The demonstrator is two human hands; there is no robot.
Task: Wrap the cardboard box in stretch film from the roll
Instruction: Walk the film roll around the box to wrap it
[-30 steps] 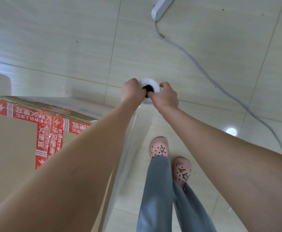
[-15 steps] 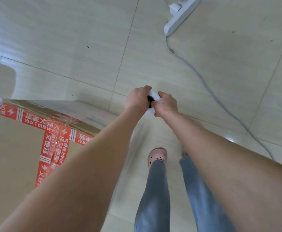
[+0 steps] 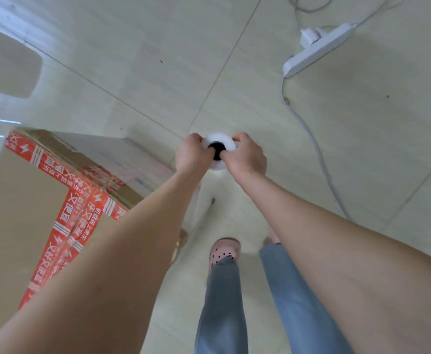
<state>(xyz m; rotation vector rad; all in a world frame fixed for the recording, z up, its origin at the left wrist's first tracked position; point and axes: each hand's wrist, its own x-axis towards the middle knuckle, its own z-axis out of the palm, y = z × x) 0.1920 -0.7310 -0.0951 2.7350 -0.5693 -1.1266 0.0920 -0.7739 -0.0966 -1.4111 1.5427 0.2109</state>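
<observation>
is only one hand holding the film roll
No, both the left hand and the right hand grip the roll at its top end.

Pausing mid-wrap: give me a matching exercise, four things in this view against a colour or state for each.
Things:
1. roll
2. box
3. power strip
4. shoe

States:
A. pink
B. gripped by the left hand and right hand
C. white, upper right
D. sealed with red tape

Pairs: 1-B, 2-D, 3-C, 4-A
</observation>
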